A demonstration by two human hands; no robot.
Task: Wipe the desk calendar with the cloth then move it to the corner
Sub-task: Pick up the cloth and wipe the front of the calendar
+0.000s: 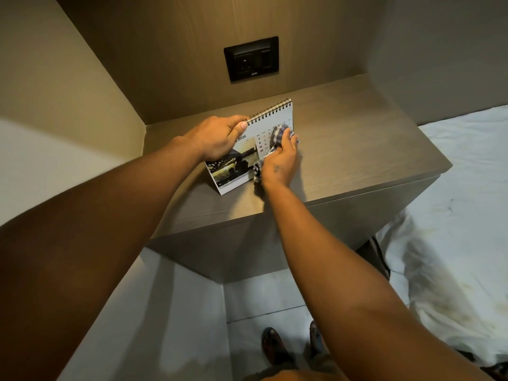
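A spiral-bound desk calendar (236,163) stands tent-like on the brown wooden side table (357,149), its front showing a bridge photo, "2026" and a date grid. My left hand (217,137) grips its top left edge at the spiral, thumb on the front. My right hand (280,163) presses a checked blue-and-white cloth (277,134) against the right half of the calendar's front, over the date grid. A tail of the cloth hangs below my right palm near the table surface.
A black wall socket plate (251,59) sits on the wooden back panel above the table. A beige wall closes the left side and forms the back left corner (145,125). A bed with a white sheet (453,215) lies to the right. My shoes (275,345) show on the floor below.
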